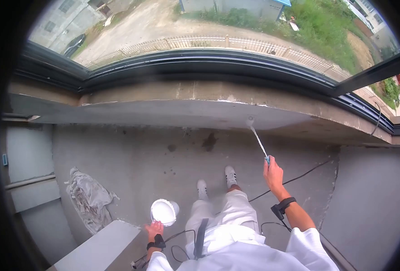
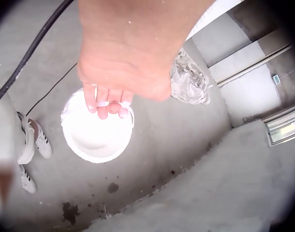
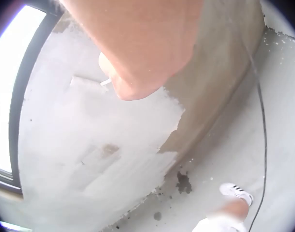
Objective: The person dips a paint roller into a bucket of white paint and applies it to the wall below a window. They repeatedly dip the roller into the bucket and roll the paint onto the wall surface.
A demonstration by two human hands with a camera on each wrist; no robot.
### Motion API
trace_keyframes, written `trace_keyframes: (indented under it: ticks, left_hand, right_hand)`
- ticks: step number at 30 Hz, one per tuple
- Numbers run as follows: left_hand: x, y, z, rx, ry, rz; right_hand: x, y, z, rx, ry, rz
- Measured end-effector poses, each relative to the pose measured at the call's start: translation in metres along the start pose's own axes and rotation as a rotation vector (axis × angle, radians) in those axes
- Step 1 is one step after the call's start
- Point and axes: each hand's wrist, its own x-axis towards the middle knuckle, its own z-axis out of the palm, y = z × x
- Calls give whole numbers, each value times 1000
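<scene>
My left hand (image 1: 154,229) holds a white bucket (image 1: 176,209) with white paint inside. In the left wrist view its fingers (image 2: 102,112) curl over the bucket's handle at the rim. Out to the right, my right hand (image 1: 273,174) grips the blue handle of a small paint roller (image 1: 259,142). The roller's white head (image 3: 87,81) lies against the low wall (image 1: 281,119) below the window. White paint covers much of that wall, while a brown bare patch (image 3: 200,101) shows beside it. My right fingers are mostly hidden behind the wrist in the right wrist view.
A crumpled plastic sheet (image 1: 89,198) lies on the grey floor at the left, near a pale ledge (image 1: 96,248). Black cable (image 1: 306,173) runs across the floor at the right. A dark window frame (image 1: 209,67) spans above the wall. Dark wet spots (image 1: 210,142) mark the floor.
</scene>
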Motion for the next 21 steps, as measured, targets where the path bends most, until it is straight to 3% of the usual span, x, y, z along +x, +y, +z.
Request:
trace_keyframes:
  ticks: [2,12,15,21]
  left_hand:
    - [5,7,13,27,45,6]
    - [98,70,50,91,-158,-81]
    - [116,98,74,125,-145,-113]
    - [171,162,65,182,-126,-54]
  right_hand:
    - [4,-34,24,16,-40,11]
    - [8,-239,126,103,-116,24]
    - [6,-300,156,109,-138,38]
    - [12,-360,188,194,-134,64]
